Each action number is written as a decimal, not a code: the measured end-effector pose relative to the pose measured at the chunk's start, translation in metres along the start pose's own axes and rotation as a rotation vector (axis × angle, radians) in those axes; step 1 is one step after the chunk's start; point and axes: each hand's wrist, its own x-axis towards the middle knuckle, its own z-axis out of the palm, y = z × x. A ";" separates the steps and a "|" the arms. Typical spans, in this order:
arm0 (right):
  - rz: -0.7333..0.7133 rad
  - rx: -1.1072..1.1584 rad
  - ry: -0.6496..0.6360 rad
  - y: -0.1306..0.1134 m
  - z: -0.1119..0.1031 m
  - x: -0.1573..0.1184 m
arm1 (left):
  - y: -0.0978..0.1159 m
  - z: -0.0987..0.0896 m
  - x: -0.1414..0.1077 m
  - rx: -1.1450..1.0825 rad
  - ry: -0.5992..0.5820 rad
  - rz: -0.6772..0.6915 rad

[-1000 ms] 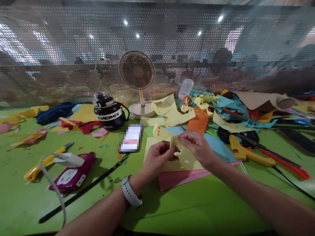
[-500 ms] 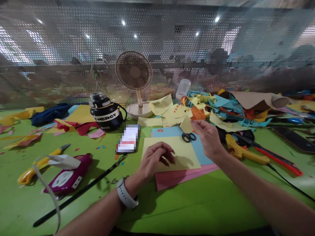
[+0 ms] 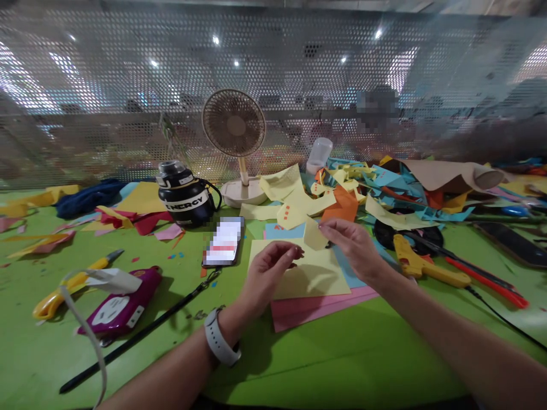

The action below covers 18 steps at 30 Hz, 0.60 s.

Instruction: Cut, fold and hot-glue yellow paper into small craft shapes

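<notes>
Between the thumb and fingers of my right hand [image 3: 352, 247] is a small pale yellow paper piece [image 3: 315, 234], held up above the stacked sheets. My left hand [image 3: 273, 273] hovers over a pale yellow sheet [image 3: 311, 276], its fingers curled but apart, with nothing in them. Beneath that sheet lie a blue sheet [image 3: 351, 274] and pink sheets [image 3: 294, 313]. The small paper and my right hand hide most of the dark scissors.
A phone [image 3: 223, 242], a black bottle [image 3: 186, 199] and a fan [image 3: 233, 122] stand or lie at the left and back. Paper scraps [image 3: 342, 202] pile up behind. A yellow glue gun [image 3: 427, 267] lies right, a yellow cutter [image 3: 72, 285] and purple case [image 3: 123, 310] left.
My right hand has moved left and slightly down with the small yellow paper, now in front of the scissors. My left hand has lifted slightly, its fingers nearer the paper.
</notes>
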 end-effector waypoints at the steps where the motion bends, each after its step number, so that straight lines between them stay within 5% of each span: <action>1: -0.008 -0.034 -0.040 -0.002 0.000 -0.001 | 0.000 0.000 0.000 -0.054 0.005 -0.009; 6: -0.042 -0.243 -0.296 -0.004 0.003 -0.002 | -0.003 -0.001 0.000 -0.265 0.003 -0.141; 9: -0.068 -0.295 -0.330 -0.001 0.005 -0.001 | -0.005 -0.001 0.000 -0.273 0.044 -0.210; 13: -0.128 -0.277 -0.198 -0.016 -0.007 0.002 | -0.005 -0.002 0.001 -0.247 0.095 -0.212; 18: -0.301 -0.028 0.201 -0.070 -0.050 0.003 | -0.005 -0.005 0.002 -0.230 0.090 -0.221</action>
